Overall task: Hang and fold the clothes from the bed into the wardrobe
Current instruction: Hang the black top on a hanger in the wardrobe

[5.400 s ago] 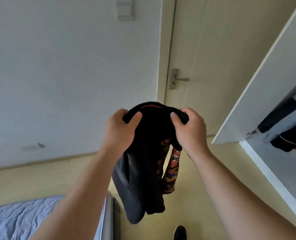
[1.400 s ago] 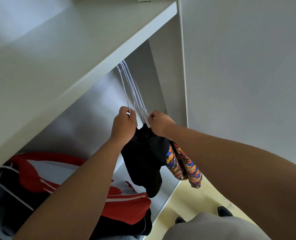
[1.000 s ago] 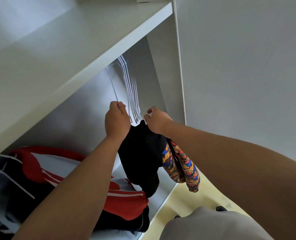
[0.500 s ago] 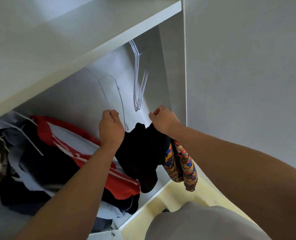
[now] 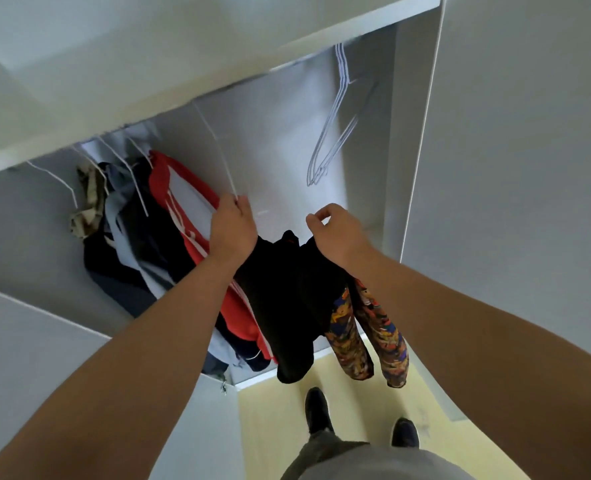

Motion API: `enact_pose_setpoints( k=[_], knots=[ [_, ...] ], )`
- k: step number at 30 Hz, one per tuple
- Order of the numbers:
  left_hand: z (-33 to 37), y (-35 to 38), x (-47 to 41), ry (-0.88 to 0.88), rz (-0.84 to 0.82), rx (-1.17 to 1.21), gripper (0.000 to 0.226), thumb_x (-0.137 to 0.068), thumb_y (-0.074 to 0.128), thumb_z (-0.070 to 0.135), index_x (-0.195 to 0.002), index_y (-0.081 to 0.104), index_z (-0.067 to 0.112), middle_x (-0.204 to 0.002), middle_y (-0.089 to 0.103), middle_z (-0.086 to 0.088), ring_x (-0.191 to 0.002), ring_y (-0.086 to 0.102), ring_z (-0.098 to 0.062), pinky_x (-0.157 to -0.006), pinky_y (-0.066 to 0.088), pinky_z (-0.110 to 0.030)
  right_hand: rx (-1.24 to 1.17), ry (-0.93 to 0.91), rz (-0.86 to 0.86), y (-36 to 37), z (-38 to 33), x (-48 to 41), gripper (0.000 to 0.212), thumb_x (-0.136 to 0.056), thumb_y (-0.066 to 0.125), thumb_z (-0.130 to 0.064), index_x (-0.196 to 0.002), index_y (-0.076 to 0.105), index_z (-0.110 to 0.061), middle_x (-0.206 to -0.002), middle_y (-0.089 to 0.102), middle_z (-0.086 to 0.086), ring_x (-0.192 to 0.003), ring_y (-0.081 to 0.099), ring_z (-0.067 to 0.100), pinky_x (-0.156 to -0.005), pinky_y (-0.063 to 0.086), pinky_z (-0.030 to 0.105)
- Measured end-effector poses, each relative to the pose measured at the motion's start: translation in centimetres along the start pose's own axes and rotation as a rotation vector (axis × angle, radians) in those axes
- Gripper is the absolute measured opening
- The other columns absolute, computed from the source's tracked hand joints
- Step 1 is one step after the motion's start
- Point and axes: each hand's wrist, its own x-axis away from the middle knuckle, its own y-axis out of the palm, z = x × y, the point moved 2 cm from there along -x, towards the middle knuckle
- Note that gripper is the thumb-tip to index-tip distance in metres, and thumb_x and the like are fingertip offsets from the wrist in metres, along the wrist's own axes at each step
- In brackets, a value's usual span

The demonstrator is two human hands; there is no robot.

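Head view, hanging step: left hand (image 5: pixel 233 227) pinches a white hanger (image 5: pixel 224 164), right hand (image 5: pixel 335 233) grips the black top (image 5: pixel 280 289) dangling at six o'clock below both; next, I judge, the hanger must go into its neck.

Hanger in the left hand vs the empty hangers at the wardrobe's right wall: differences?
The hanger pinched in the left hand is single and slanted. The empty hangers are bunched together, hang free, and neither hand touches them. Both are thin white wire.
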Motion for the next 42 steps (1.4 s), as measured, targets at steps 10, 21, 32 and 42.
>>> enact_pose_setpoints(
  k=[10, 21, 32, 42],
  knots=[
    [-1.8, -4.1, 13.3, 0.194, -0.201, 0.024, 0.028, -0.108, 0.040, 0.036, -0.081, 0.046, 0.029, -0.063, 0.054, 0.004, -0.057, 0.054, 0.000, -0.051, 0.038, -0.015, 0.011, 0.167, -0.130, 0.2, 1.4, 11.2, 0.073, -0.094, 0.037, -0.071, -0.068, 0.058, -0.007, -0.064, 0.058, 0.007, -0.065, 0.060, 0.026, -0.061, 0.042, 0.030],
    [-1.8, -11.0, 27.6, 0.469, -0.627, 0.043, 0.025, -0.102, 0.043, 0.047, -0.082, 0.055, 0.037, -0.064, 0.063, 0.020, -0.054, 0.058, -0.006, -0.058, 0.044, -0.031, -0.751, 0.580, -0.376, 1.9, 2.2, 30.0, 0.121, -0.040, 0.073, -0.091, -0.126, 0.055, -0.008, -0.112, 0.075, 0.015, -0.099, 0.074, 0.034, -0.091, 0.058, 0.049],
    [-1.1, -14.1, 34.2, 0.423, -0.617, 0.114, 0.034, -0.087, 0.048, 0.071, -0.084, 0.056, 0.038, -0.071, 0.068, 0.012, -0.062, 0.063, -0.005, -0.063, 0.047, -0.029, -0.943, 0.569, -0.139, -0.9, 2.6, 37.7, 0.069, -0.068, 0.078, -0.040, -0.125, 0.055, -0.007, -0.118, 0.070, 0.022, -0.086, 0.073, 0.034, -0.087, 0.058, 0.046],
    [-0.8, -17.3, 33.2, 0.297, -0.753, 0.009, 0.030, -0.064, 0.076, 0.012, -0.060, 0.051, 0.028, -0.080, 0.067, -0.005, -0.072, 0.059, -0.016, -0.071, 0.047, -0.035, -0.931, 0.444, -0.211, -4.5, 3.2, 40.0, 0.034, -0.080, 0.059, 0.011, -0.107, 0.066, -0.009, -0.117, 0.074, 0.013, -0.105, 0.071, 0.032, -0.090, 0.058, 0.045]
  ],
)
